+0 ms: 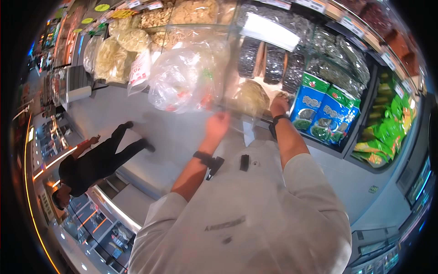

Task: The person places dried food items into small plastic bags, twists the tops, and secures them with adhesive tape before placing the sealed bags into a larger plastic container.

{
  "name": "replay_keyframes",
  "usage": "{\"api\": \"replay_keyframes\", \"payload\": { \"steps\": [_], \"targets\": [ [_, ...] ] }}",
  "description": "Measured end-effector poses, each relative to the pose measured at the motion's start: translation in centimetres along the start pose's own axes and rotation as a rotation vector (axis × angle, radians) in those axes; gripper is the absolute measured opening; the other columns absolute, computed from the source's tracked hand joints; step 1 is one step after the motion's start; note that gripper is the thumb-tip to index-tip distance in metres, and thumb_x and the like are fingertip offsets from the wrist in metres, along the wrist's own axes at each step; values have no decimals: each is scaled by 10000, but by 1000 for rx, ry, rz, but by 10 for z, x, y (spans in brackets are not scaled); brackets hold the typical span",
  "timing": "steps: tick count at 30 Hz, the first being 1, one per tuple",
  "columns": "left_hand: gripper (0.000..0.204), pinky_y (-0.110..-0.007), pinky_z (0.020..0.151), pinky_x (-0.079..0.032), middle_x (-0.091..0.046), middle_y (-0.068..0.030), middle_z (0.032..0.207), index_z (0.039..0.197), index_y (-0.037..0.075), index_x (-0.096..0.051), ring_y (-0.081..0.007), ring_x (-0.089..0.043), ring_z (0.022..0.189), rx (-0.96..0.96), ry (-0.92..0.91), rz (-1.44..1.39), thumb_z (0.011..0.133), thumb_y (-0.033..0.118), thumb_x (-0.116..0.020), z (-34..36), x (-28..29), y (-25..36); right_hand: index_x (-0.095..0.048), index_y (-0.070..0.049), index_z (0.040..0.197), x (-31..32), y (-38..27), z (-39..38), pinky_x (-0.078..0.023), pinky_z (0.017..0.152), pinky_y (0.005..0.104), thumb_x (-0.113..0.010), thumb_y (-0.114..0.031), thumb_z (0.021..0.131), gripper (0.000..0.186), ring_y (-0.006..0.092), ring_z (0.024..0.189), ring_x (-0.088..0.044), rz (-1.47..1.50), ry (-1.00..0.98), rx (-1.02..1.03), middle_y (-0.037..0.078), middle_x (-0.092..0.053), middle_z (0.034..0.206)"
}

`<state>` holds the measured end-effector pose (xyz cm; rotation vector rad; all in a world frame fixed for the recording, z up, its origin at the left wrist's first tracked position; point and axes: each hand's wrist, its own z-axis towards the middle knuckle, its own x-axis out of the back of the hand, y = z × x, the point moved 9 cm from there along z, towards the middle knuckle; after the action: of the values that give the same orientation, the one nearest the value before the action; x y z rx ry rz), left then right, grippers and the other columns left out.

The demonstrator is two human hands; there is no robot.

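A large, puffed-up clear plastic bag [175, 80] with red and green marks spreads over the counter's front edge. My left hand [217, 124] is closed at the bag's lower right edge, slightly blurred, with film between its fingers. A clear-wrapped pack of pale yellowish dried food [251, 97] lies between my hands on a white surface. Beside that pack, my right hand [279, 104] has its fingers curled inward; what they grip, if anything, is hidden. Blue and green printed packets [315, 107] stand just right of it.
Behind lie dark wrapped packs [273, 61] under a white card [270, 31]. Bagged pale dried goods [112, 55] sit at the left, green packets [388, 130] in a bin at the right. A person in black [96, 157] stands on the grey floor [150, 137] at the left.
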<state>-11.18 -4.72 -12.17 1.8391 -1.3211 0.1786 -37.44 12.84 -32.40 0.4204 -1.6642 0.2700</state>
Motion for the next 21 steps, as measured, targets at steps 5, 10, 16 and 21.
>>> {"api": "replay_keyframes", "payload": {
  "steps": [5, 10, 16, 21],
  "targets": [
    [338, -379, 694, -528, -733, -89, 837, 955, 77, -687, -275, -704, 771, -200, 220, 181, 921, 410, -647, -21, 19, 44, -664, -54, 1022, -33, -16, 14, -590, 648, 382, -548, -109, 918, 165, 264, 877, -714, 54, -199, 218, 137, -694, 927],
    [311, -371, 703, -534, -727, -80, 821, 944, 83, -687, -265, -705, 761, -160, 170, 124, 890, 389, -681, -25, 29, 39, -723, -37, 1049, 33, -32, 15, -575, 831, 405, -609, -163, 877, 242, 323, 973, -722, 213, -427, 233, 196, -725, 1067],
    [272, -353, 684, -541, -725, -72, 799, 943, 65, -691, -229, -704, 730, -208, 36, 133, 878, 329, -690, -26, 27, 11, -692, 30, 963, 267, -24, -25, -567, 715, 435, -613, -142, 845, 223, 377, 839, -713, 659, -468, 262, 254, -706, 891],
    [264, -327, 629, -542, -719, -74, 760, 945, 37, -701, -193, -693, 623, -140, -153, -139, 883, 292, -675, -26, 20, 28, -676, 49, 890, 314, -62, -96, -553, 651, 487, -597, -138, 875, 204, 420, 712, -684, 1209, -731, 373, 270, -679, 770]
  ]
}}
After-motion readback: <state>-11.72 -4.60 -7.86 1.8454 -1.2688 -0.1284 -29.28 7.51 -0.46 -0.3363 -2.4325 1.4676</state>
